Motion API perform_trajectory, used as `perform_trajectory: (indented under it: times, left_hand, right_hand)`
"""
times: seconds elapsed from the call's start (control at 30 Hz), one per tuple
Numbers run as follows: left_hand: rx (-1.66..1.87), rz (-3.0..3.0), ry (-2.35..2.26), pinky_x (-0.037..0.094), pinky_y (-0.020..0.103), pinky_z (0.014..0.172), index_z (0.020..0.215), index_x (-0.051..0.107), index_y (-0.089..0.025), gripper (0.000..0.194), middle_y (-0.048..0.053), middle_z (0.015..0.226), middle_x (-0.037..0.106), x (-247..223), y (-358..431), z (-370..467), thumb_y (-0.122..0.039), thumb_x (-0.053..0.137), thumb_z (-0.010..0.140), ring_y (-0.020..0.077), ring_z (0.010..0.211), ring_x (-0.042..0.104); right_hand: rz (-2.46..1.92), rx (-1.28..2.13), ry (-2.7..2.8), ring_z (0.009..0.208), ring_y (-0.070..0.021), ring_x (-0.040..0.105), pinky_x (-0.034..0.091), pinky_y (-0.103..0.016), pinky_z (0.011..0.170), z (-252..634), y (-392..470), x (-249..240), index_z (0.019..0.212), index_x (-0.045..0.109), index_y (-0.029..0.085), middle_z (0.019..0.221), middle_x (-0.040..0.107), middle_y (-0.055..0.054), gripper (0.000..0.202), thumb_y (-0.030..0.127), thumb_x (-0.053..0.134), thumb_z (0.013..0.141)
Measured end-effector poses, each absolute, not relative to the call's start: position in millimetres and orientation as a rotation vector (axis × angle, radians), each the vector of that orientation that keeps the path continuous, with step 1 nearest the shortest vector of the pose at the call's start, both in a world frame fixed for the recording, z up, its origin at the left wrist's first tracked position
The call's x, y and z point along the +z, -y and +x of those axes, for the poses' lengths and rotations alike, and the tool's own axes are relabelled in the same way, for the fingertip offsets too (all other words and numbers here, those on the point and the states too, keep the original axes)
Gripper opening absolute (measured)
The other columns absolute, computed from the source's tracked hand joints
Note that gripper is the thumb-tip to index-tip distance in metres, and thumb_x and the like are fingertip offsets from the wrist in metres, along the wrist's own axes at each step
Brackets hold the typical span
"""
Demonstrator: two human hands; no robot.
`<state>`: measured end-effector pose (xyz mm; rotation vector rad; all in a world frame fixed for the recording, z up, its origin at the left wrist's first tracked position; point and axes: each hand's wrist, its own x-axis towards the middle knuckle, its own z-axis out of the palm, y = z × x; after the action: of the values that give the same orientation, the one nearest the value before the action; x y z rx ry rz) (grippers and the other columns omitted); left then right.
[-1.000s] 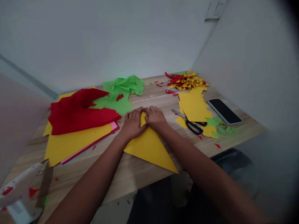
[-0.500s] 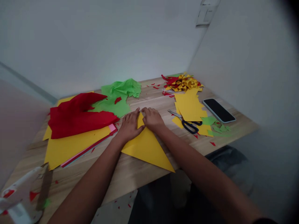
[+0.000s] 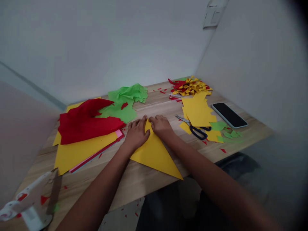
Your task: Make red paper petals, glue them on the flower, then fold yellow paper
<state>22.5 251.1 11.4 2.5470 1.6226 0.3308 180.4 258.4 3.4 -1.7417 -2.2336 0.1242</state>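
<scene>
A folded sheet of yellow paper (image 3: pixel 156 157), roughly triangular, lies on the wooden table with its narrow tip pointing away from me. Along its left edge my left hand (image 3: pixel 137 134) lies flat, fingers stretched forward and thumb spread across the paper. My right hand (image 3: pixel 161 125) is at the right side of the tip, its fingers bent and closed on the edge there. The fingertips of both hands nearly meet at the tip. Whatever is under my right fingers is hidden.
Red crepe paper (image 3: pixel 89 123) covers yellow sheets (image 3: pixel 81 152) on the left, near green crepe paper (image 3: pixel 127 96). A white glue gun (image 3: pixel 32 202) stands front left. Scissors (image 3: pixel 196 128), yellow pieces (image 3: pixel 197 110), folded yellow strips (image 3: pixel 192 86) and a phone (image 3: pixel 229 115) are on the right.
The view has shifted slightly, bringing more of the glue gun into sight. My right thumb has drawn back off the paper's face; my left hand stays flat on it.
</scene>
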Motion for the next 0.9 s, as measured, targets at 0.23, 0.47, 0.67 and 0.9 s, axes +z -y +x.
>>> perform_trajectory:
  times: [0.23,0.47,0.67,0.9]
  left_hand:
    - [0.316,2.554,-1.640,0.029,0.053,0.112,0.149,0.034,-0.017,0.064,0.012,0.154,0.043,14.9,-249.6,22.4,-0.033,0.047,0.088,0.0337,0.136,0.042]
    - [0.310,2.543,-1.649,0.028,0.051,0.114,0.149,0.035,-0.017,0.063,0.012,0.153,0.045,14.9,-248.3,22.7,-0.033,0.045,0.089,0.0322,0.137,0.041]
    - [0.296,2.543,-1.633,0.026,0.051,0.115,0.151,0.030,-0.017,0.064,0.011,0.152,0.046,12.5,-249.7,21.5,-0.034,0.042,0.091,0.0309,0.139,0.038]
    - [0.311,2.511,-1.611,0.025,0.054,0.114,0.153,0.028,-0.018,0.067,0.011,0.152,0.046,12.3,-251.3,21.6,-0.035,0.043,0.090,0.0340,0.139,0.038]
  right_hand:
    - [-1.726,0.100,2.208,0.095,-0.0248,0.055,0.034,-0.036,0.083,192.6,-213.7,3.4,0.113,0.065,0.023,0.099,0.065,-0.009,0.028,0.016,0.049,0.090]
    - [-1.744,0.133,2.142,0.091,-0.0231,0.055,0.034,-0.035,0.082,203.9,-161.4,4.1,0.103,0.068,0.023,0.093,0.065,-0.007,0.023,0.014,0.053,0.088]
    - [-1.665,0.230,2.077,0.085,-0.0222,0.055,0.035,-0.035,0.079,215.4,-108.0,0.4,0.092,0.069,0.023,0.085,0.063,-0.005,0.017,0.013,0.056,0.088]
    - [-1.640,0.294,2.126,0.079,-0.0208,0.052,0.036,-0.034,0.073,226.6,-60.5,4.2,0.079,0.066,0.022,0.081,0.060,-0.004,0.015,0.011,0.058,0.085]
